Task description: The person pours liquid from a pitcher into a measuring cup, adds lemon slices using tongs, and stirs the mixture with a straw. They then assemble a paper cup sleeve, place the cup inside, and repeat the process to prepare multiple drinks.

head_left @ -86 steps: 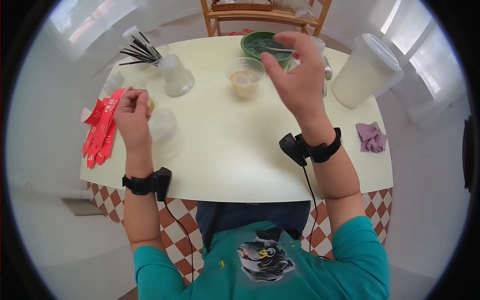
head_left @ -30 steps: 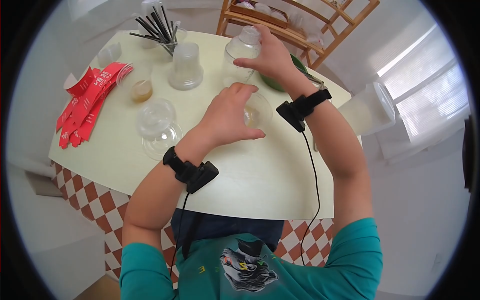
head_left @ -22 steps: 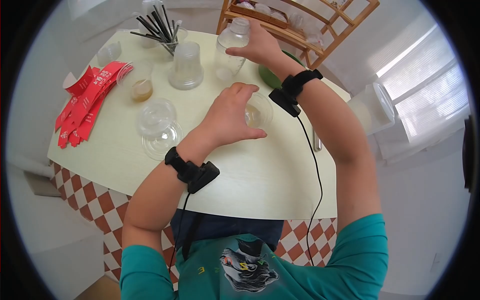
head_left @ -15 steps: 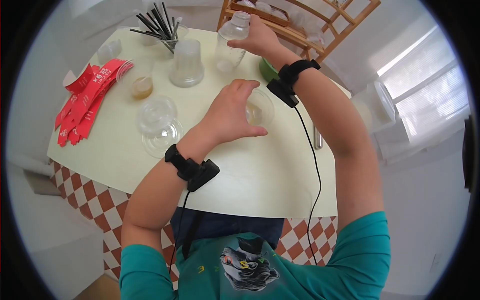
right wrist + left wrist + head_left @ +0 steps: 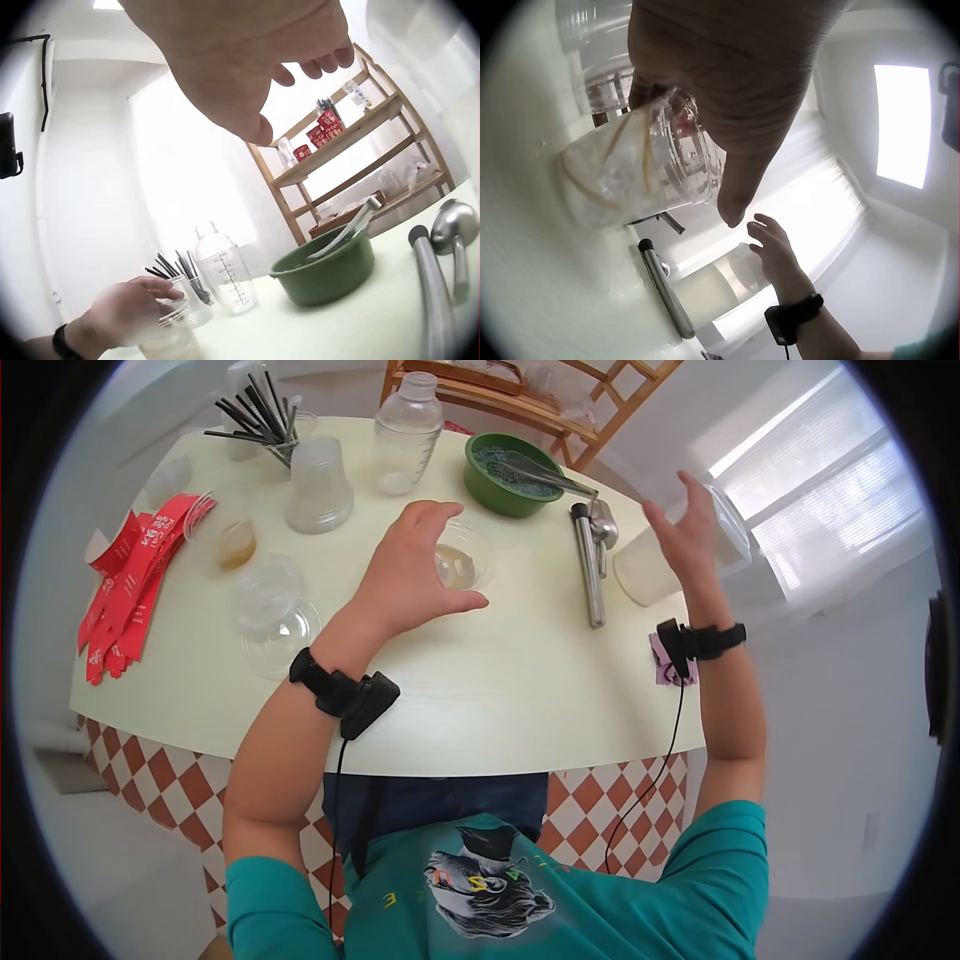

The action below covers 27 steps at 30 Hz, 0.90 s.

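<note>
My left hand [image 5: 400, 575] holds a clear plastic cup [image 5: 619, 172] near its rim, with thumb and fingers on opposite sides. Pale chunks and thin yellow-edged slices show through the cup wall. The cup stands upright on the table, partly hidden by the hand in the head view. My right hand [image 5: 690, 535] is raised at the table's right side, fingers spread and holding nothing. It overlaps a large lidded translucent pitcher [image 5: 640, 570] in the head view. At the back, a clear shaker bottle [image 5: 408, 435] with a measuring scale stands untouched.
A green bowl [image 5: 490, 490] with liquid and a metal utensil stands at the back. Right of it lie a metal muddler [image 5: 590, 575] and scoop [image 5: 603, 525]; a purple cloth [image 5: 665, 665] is nearer. Leftward are stacked cups [image 5: 320, 495], straws [image 5: 262, 420], red sleeves [image 5: 140, 575] and clear lids [image 5: 280, 640].
My right hand has set the shaker bottle down at the back, let go and swung right to the pitcher. My left hand came from the red sleeves earlier and now stays at the cup.
</note>
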{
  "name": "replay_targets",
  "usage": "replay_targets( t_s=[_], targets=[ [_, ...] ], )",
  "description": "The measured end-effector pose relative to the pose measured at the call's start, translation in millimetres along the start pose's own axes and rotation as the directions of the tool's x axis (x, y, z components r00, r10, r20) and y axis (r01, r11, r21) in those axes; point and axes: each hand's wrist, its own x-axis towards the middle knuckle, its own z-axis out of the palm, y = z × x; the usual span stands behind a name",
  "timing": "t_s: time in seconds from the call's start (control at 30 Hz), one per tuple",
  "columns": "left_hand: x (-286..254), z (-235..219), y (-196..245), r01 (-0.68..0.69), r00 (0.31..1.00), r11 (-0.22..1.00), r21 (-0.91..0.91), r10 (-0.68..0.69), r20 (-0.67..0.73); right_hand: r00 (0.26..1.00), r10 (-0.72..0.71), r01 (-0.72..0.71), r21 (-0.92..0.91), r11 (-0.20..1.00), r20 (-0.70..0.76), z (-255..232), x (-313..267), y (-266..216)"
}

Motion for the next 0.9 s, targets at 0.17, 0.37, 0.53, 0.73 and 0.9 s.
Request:
replay_targets(
  t_s=[0.17, 0.37, 0.53, 0.73, 0.9],
  targets=[
    [1, 3, -4, -0.025, 0.999, 1.0, 0.0, 0.025, -0.023, 0.925, 0.261, -0.266, 0.022, 0.964, -0.277, -53, -54, 44],
    [1, 1, -1, 0.023, 1.0, 0.999, -0.036, -0.023, 0.012, 0.727, 0.647, -0.524, 0.422, 0.74, -0.231, -42, -80, 85],
    [1, 1, -4, 0.023, 1.0, 0.995, -0.097, -0.021, 0.017, 0.624, 0.778, -0.597, 0.596, 0.538, -0.077, -28, -69, 94],
    [0, -1, -5, -0.001, 1.0, 0.994, -0.114, 0.002, 0.013, 0.546, 0.812, -0.665, 0.697, 0.268, 0.208, -25, -52, 107],
    [0, 0, -8, -0.048, 0.999, 0.993, -0.106, 0.047, -0.007, 0.612, 0.676, -0.532, 0.846, -0.032, 0.411, -20, -38, 134]
  ],
)
